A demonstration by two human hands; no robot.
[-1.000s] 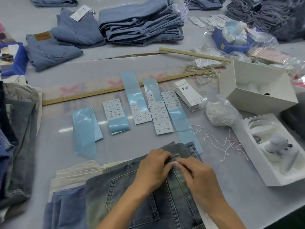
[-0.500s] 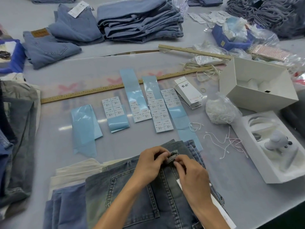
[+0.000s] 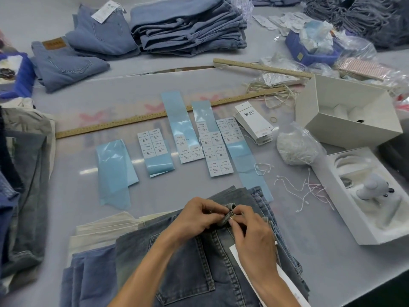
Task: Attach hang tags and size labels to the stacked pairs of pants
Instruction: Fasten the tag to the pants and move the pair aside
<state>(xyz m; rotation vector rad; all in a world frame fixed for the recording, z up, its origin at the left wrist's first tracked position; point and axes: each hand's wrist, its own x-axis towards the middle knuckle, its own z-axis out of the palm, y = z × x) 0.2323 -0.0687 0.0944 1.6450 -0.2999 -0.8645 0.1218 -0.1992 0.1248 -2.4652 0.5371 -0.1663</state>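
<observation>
Long wooden ruler [image 3: 124,125] lies slantwise across grey table [image 3: 73,187]. Second, shorter ruler [image 3: 261,68] farther back, right of centre. Open white box [image 3: 345,116] at right, tipped on side, opening up. Just nearer, white tray box [image 3: 363,196] holding small white gadget [image 3: 374,188]. Single rubber band [image 3: 274,119] on table left of open box. Blue bin [image 3: 309,54] at back right, stuffed with clear plastic. Another blue bin [image 3: 21,76] at left edge.

You have one camera, worn on your head, looking forward and down at the surface [image 3: 73,196]. Your hands are close, low in the picture. The far jeans stacks [image 3: 188,27] sit at the top edge.
</observation>
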